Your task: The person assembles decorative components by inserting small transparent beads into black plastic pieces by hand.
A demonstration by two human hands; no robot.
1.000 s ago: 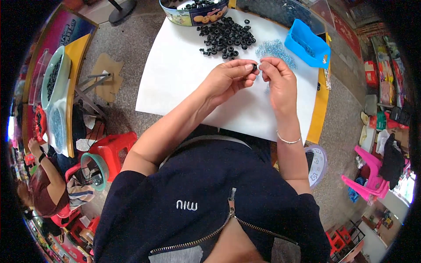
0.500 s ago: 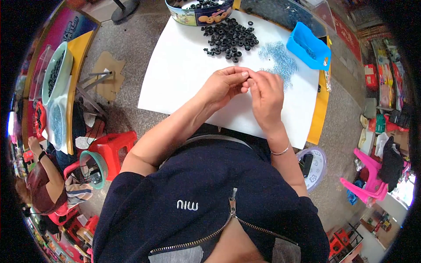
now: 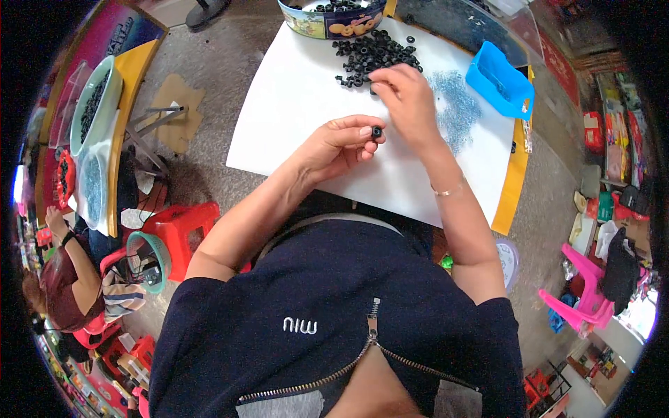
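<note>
One white counter fills the upper middle, a yellow edge showing at its 3 o'clock side. Person in a dark zip top at 6 o'clock, both forearms coming up onto the counter.

Round tin at 12 o'clock, on the counter's far edge, black rings inside. Blue tray at 2 o'clock, tilted, near the counter's right corner. Pale blue bits spread on the counter just left of the tray. Ring pile lies loose on the counter just below the tin, between tin and hands.

Left hand at centre, grip clenched on one ring, pinched between thumb and fingertips, held just above the counter. Ring sits at the hand's 2 o'clock tip, well apart from the pile.

Right hand at 1 o'clock of the left, fingers curled down, tips touching the near edge of the pile. Can't tell if its grip has anything in it: fingertips hide it. Thin bracelet on that wrist.

Off the counter: red stool at 8 o'clock on the floor, pink chair at 4 o'clock, another person seated at 8 o'clock near the rim.
</note>
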